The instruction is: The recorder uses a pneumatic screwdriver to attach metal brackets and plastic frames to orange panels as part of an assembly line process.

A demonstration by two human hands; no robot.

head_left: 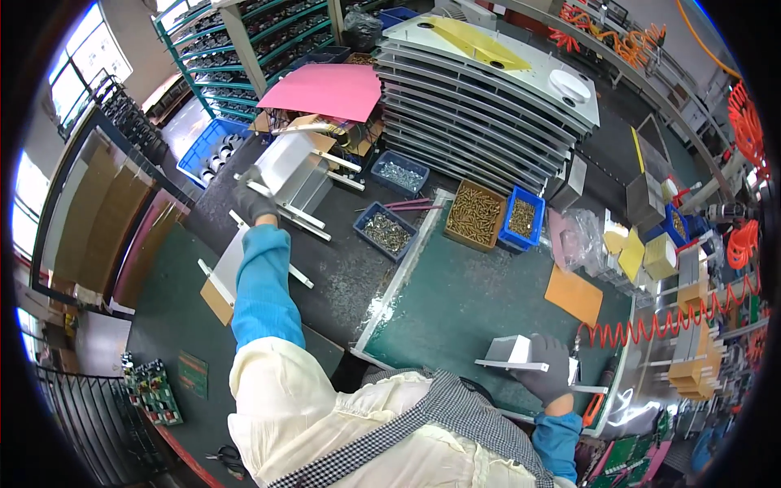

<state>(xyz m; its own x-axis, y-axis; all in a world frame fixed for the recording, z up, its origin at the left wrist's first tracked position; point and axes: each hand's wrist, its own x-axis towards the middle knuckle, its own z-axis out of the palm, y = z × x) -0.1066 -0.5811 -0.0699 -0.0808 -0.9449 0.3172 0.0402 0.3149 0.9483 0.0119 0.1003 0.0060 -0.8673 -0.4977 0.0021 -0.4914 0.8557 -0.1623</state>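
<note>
My left hand (254, 197), in a dark grey glove, reaches out to the left, its fingers closed at the edge of a white metal bracket (286, 163). That bracket lies on top of a stack of similar brackets (311, 195) with protruding white bars. Motion softens the outline of these fingers. My right hand (548, 370), gloved too, is at the lower right, wrapped round another white metal bracket (511, 351) with a flat flange. It is over the green work mat (439, 313); part of the bracket is hidden behind the glove.
Small bins of screws (386, 231) and a box of brass fasteners (473, 213) stand ahead. Behind them rises a tall stack of metal panels (480, 106). A red coiled hose (651, 332) crosses at right, near an orange-handled tool (594, 408). An orange sheet (574, 294) lies on the mat.
</note>
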